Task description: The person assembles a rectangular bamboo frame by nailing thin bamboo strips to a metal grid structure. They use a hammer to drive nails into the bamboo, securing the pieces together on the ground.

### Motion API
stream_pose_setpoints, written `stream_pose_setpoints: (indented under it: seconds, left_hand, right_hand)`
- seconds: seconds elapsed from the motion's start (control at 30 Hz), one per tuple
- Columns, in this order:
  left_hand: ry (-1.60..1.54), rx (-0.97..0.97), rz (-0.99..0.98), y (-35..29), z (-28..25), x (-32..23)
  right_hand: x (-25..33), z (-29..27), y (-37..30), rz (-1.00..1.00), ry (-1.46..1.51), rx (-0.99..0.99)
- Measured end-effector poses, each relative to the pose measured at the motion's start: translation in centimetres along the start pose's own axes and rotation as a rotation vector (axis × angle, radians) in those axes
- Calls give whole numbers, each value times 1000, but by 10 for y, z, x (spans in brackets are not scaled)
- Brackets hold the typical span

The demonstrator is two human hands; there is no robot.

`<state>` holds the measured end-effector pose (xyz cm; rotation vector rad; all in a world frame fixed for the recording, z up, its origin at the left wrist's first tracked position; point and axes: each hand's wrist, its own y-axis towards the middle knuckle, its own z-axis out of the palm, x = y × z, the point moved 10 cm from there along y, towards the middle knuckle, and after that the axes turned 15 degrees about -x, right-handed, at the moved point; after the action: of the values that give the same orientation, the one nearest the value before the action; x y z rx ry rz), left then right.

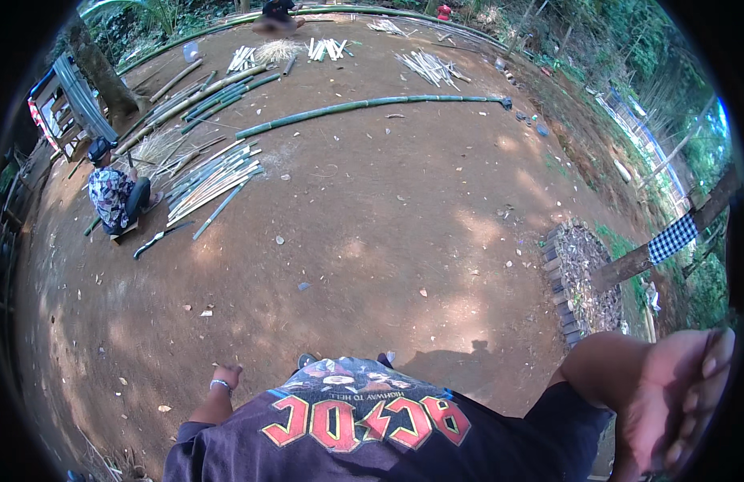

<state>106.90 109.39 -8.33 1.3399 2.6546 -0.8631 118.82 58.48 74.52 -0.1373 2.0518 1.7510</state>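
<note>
My left hand (227, 375) hangs low beside my body over the bare dirt, a light band around its wrist. Its fingers are mostly hidden, so I cannot make out whether they are curled, and nothing shows in it. Close to the camera at the lower right, my right hand (683, 394) is raised with the palm turned inward. It is open and holds nothing, and its fingers lie stretched alongside one another. A planter bed (563, 285) edged with short upright logs is the nearest thing beyond that hand. Neither hand touches any object.
A seated person (115, 193) at left holds a blade beside split bamboo strips (215, 185). A curved machete (159, 239) lies nearby. One long green bamboo pole (364, 104) crosses the ground. Cut bamboo piles (432, 68) lie farther back. A checkered cloth (671, 239) wraps a trunk at right.
</note>
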Motion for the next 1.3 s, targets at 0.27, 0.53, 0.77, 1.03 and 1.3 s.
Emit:
stream_pose_setpoints:
  seconds: [0.27, 0.53, 0.77, 1.03, 1.3]
  left_hand:
    - [-407, -441, -314, 104, -207, -6]
    - [-342, 47, -309, 130, -83, -11]
    - [-262, 75, -683, 134, -136, 78]
    - [-872, -631, -827, 260, -302, 53]
    - [-1039, -351, -914, 253, -177, 77]
  right_hand:
    - [-170, 174, -441, 1377, -38, 166]
    - [77, 217, -863, 1581, 231, 2050]
    - [-117, 486, -849, 1541, 501, 2006]
    - [-324, 858, -811, 1664, 157, 1264]
    - [-72, 998, -746, 834, 616, 1950]
